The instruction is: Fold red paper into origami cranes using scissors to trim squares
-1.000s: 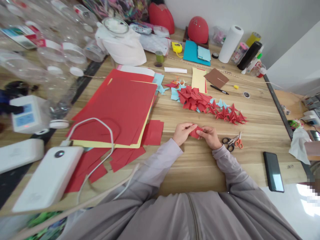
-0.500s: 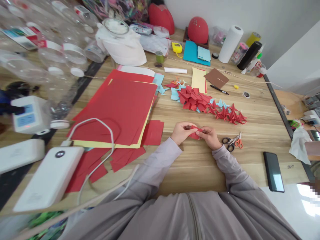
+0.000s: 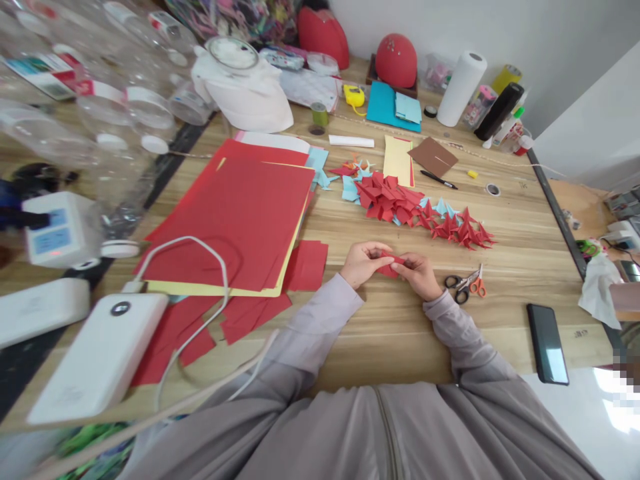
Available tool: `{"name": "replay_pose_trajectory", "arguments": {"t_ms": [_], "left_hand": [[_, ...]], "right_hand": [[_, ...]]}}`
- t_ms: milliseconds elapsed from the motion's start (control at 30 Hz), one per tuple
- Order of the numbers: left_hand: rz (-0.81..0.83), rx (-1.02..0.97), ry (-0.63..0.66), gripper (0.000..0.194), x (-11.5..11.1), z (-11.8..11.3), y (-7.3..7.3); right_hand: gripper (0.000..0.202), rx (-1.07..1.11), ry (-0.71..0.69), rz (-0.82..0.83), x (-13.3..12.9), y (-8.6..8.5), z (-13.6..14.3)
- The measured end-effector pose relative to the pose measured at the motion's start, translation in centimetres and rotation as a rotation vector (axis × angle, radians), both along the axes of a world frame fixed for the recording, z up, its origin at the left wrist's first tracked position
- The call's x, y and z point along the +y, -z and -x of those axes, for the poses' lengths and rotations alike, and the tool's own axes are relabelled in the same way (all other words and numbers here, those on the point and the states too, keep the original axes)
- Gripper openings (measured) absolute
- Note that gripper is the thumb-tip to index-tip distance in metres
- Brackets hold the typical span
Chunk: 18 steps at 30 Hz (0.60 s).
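A small folded piece of red paper (image 3: 389, 269) is pinched between my two hands above the wooden table. My left hand (image 3: 362, 265) grips its left side, thumb on top. On the right side, my right hand (image 3: 419, 272) holds it between thumb and fingers. Beyond my hands lies a pile of folded red paper pieces (image 3: 390, 199), with light blue ones (image 3: 350, 189) among them. Scissors with black handles (image 3: 461, 287) and orange-handled scissors (image 3: 479, 285) rest just right of my right hand.
Large red sheets (image 3: 245, 213) and smaller red pieces (image 3: 307, 265) lie to the left, near a white power bank (image 3: 100, 353) with its cable. A phone (image 3: 547, 343) is at the right. Plastic bottles crowd the far left; a paper roll (image 3: 461, 89) stands at the back.
The red paper between my fingers has tilted slightly, and less of it shows below my thumbs. Both hands have stayed in nearly the same place.
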State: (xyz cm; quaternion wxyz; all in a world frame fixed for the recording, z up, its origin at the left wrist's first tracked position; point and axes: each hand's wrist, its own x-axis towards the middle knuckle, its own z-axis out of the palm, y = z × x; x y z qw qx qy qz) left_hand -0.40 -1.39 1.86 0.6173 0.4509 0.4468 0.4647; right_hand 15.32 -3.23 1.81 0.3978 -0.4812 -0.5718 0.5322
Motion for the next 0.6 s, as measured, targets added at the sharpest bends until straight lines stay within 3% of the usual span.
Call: {"name": "replay_pose_trajectory", "arguments": {"t_ms": [300, 600], "left_hand": [[0.010, -0.016, 0.022, 0.025, 0.01, 0.07, -0.32], [0.063, -0.115, 0.019, 0.027, 0.01, 0.04, 0.00]], "right_hand": [[0.031, -0.001, -0.076, -0.040, 0.24, 0.44, -0.53], [0.032, 0.056, -0.057, 0.015, 0.28, 0.22, -0.53]]}}
